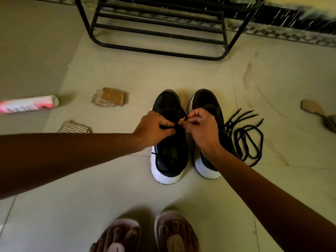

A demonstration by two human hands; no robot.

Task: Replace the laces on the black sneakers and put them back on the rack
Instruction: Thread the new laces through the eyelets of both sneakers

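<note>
Grip, left hand (154,130): fingers curled down over the left sneaker (171,157), thumb and fingers pinching a black lace (166,127) across its tongue. Grip, right hand (201,126): fingers curled, thumb and forefinger pinching the lace end, just beside the left hand's fingertips; whether the end sits in an eyelet cannot be told. Sneakers: black uppers, white soles, side by side on the floor (127,188), toes pointing away from the person; right sneaker (207,100) partly hidden by the right wrist. Spare laces (245,137): black, in a loose tangle on the floor, just right of the right sneaker. Rack (160,33): black metal tubing, on the floor beyond the sneakers, well apart from them. Cardboard (109,97), ribbed card (74,127) and a pink-and-white tube (29,104): on the floor, left. Sandals (174,231): on the person's feet, bottom edge.
</note>
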